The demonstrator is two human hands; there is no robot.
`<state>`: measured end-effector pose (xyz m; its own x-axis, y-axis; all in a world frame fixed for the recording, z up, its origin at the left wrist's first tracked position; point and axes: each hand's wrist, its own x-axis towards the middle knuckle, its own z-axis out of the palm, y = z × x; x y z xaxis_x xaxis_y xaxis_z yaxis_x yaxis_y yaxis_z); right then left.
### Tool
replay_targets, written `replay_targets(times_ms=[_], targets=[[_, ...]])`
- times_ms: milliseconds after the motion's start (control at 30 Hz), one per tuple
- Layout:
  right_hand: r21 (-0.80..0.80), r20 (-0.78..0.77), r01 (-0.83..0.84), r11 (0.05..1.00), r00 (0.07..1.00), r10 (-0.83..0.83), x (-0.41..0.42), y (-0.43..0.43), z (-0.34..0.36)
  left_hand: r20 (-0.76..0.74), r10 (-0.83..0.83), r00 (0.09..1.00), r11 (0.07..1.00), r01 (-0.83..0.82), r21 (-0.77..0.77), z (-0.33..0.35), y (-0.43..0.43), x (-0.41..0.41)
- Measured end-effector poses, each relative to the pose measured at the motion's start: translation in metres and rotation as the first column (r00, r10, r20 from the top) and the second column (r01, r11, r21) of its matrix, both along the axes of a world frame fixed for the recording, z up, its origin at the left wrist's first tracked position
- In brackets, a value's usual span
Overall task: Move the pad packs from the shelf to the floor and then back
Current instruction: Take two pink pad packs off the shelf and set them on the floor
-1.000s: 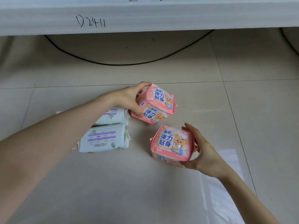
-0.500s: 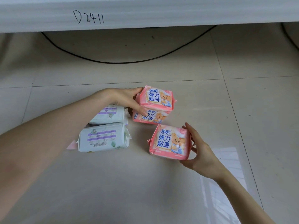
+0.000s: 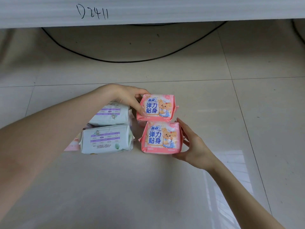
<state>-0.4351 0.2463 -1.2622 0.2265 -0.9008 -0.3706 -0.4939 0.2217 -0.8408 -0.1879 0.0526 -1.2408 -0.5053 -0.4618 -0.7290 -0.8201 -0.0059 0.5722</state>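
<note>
All the packs we can see are down on the floor [image 3: 148,187], out in front of the shelf [image 3: 165,12] rather than under it; the shelf only shows as a white edge along the top with D2411 scribbled on it, and a black cable [image 3: 132,61] loops over the tiles behind.

Our left hand [image 3: 128,98] has the far pink pack [image 3: 156,106]; thumb hooked over its far edge, fingers curled down its left side. There may be another pink one under it, but we can't tell for sure. Our right hand [image 3: 193,146] cups the near pink pack [image 3: 162,138]; fingers half open along its right side, thumb tucked at the near right corner. The two pink ones touch, the near one just in front of the far one; two white packs [image 3: 107,139] lie side by side just to their left.

Handling-wise, we reckon these are light, squishy, film-wrapped bricks; nothing fragile, but the wrap looks glossy and a bit slippery, and the crimped end flaps make a poor handle. Best bet is to span the short sides, thumb opposite fingers, and squeeze gently; they'll give a little. One per hand is easy; to us the floor half of the job looks about finished, which leaves the trip back up to the shelf.
</note>
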Motion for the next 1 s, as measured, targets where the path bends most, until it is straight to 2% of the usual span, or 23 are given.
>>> replay_targets(times_ms=[400, 700, 867, 1000], targets=[[-0.011, 0.05, -0.033, 0.999, 0.998, 0.034, 0.022, -0.017, 0.001, 0.075, 0.003, 0.997, 1.0, -0.001, -0.023, 0.01, -0.002, 0.01], [0.016, 0.061, -0.025, 1.0, 0.998, 0.024, 0.023, -0.017, -0.002, 0.048, 0.023, 0.999, 0.999, -0.021, -0.033, 0.011, 0.003, 0.012], [-0.007, -0.033, -0.026, 1.0, 0.999, 0.026, 0.024, -0.015, 0.004, -0.002, 0.114, 0.993, 0.982, -0.113, -0.148, 0.012, 0.015, 0.016], [-0.017, -0.191, -0.052, 0.998, 0.98, 0.048, 0.025, -0.01, 0.022, 0.045, 0.2, 0.979, 0.906, -0.167, -0.389, 0.022, 0.037, 0.024]])
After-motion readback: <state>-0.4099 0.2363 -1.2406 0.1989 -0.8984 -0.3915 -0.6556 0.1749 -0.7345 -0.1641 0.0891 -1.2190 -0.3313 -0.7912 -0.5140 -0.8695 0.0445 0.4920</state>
